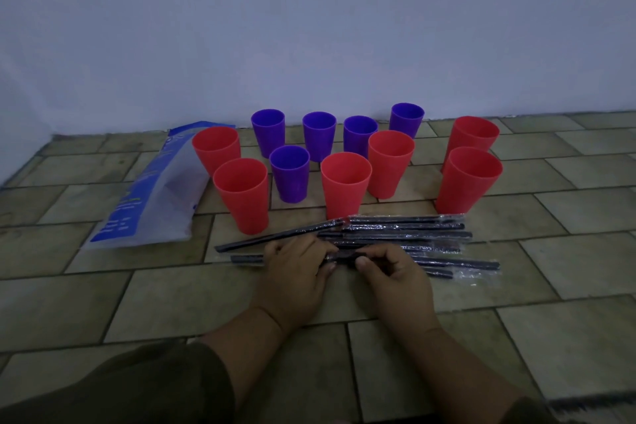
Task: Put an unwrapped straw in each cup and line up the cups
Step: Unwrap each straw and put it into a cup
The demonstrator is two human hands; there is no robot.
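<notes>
tiled floor [103, 303], pale wall [309, 27], dim light

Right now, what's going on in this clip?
A person sits on a tiled floor with both hands on one wrapped black straw: the left hand and the right hand pinch it near its middle, apparently starting to unwrap it. The other wrapped straws lie in a loose pile just beyond. Six red cups and five purple cups stand scattered and empty, not lined up. A plastic bag lies to the left.
</notes>
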